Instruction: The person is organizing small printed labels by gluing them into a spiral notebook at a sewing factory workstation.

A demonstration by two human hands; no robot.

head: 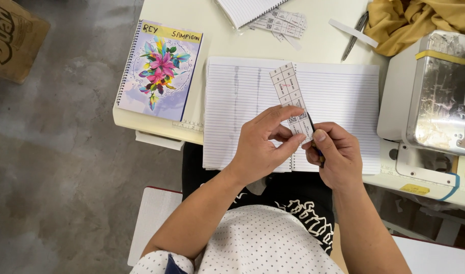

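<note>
Both hands meet over the lower edge of an open lined notebook that lies flat on the pale bench. The left hand pinches the lower part of a narrow paper strip printed with a grid of small boxes, its fingers and thumb closed on the strip's edge. The strip stands tilted, its upper end leaning toward the top left above the notebook page. The right hand is curled shut on a dark pen-like tool, whose tip touches the strip's lower end beside the thumb.

To the left, a spiral-bound notebook with a flower picture on its cover rests at the bench corner. Further up lie another lined pad, a few more gridded paper slips, a loose white strip and a dark pen. A mustard-yellow cloth is bunched at the top right, just above a white and silver sewing machine. A brown sack sits on the concrete floor.
</note>
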